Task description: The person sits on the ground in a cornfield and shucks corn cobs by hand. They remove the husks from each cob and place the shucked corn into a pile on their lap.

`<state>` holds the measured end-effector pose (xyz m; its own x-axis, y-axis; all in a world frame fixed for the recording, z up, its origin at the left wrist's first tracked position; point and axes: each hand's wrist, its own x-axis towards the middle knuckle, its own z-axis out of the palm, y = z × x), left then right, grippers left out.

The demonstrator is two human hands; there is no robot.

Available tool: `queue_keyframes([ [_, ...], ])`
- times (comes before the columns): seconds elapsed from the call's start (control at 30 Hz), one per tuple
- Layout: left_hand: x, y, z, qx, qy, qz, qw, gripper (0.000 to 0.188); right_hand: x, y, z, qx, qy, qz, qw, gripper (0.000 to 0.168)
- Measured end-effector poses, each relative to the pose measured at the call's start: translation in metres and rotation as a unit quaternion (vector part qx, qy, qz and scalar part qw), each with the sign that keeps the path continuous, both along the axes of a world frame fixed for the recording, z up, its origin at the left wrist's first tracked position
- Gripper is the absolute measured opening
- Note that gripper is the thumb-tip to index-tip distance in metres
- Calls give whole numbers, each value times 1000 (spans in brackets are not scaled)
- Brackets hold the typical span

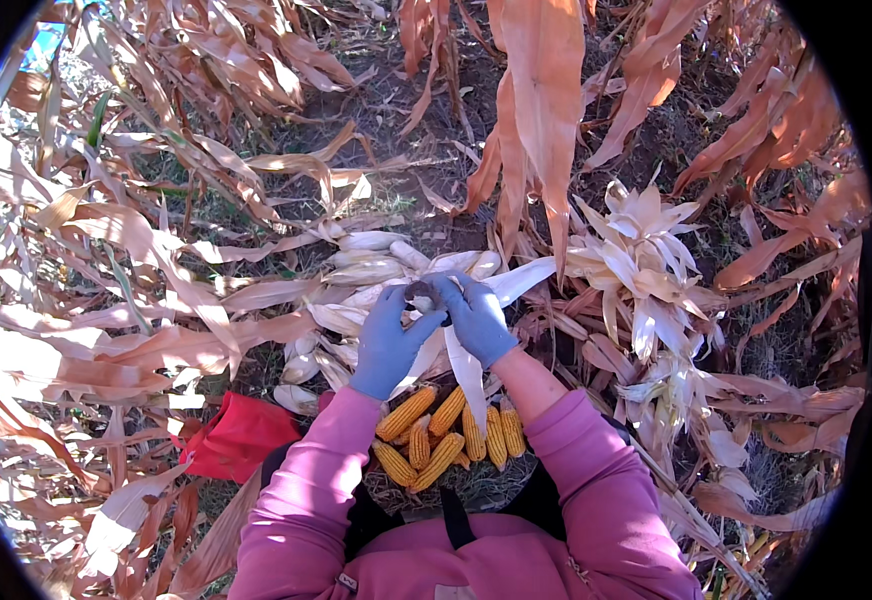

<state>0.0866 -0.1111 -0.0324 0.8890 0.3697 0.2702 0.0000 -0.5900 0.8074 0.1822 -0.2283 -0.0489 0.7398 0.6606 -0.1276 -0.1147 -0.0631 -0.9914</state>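
Note:
My left hand (391, 341) and my right hand (477, 311), both in blue-grey gloves, meet around an ear of corn (422, 301). Its brownish end shows between my fingers, while most of the ear is hidden. Pale husk strips (466, 375) hang down between my wrists, and another husk leaf (522, 280) sticks out past my right hand. A small dark object by my right thumb is too covered to name. Directly beyond my hands lies a pile of unpeeled corn ears (364, 271). Below my wrists, several bare yellow corn cobs (436, 461) rest on the ground before me.
A red cloth or bag (241, 439) lies left of my left forearm. Stripped husks (649, 262) are heaped at the right. Dry corn stalks and leaves (143, 352) crowd the left side, and a long hanging leaf (544, 97) reaches down beyond my hands.

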Motion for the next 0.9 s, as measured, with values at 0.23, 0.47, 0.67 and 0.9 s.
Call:
queue_keyframes([
  [0.23, -5, 24, -5, -164, 27, 94, 982, 21, -3, 0, -3, 69, 78, 11, 994, 35],
  [0.47, -12, 67, 3, -324, -86, 190, 923, 25, 43, -33, -3, 132, 167, -105, 971, 42],
  [0.67, -25, 104, 13, -426, -181, 250, 850, 24, 80, -68, -10, 97, 180, -229, 952, 36],
  [0.9, -21, 82, 21, -193, -119, 180, 957, 22, 81, -66, -6, 35, -136, -305, 942, 24],
])
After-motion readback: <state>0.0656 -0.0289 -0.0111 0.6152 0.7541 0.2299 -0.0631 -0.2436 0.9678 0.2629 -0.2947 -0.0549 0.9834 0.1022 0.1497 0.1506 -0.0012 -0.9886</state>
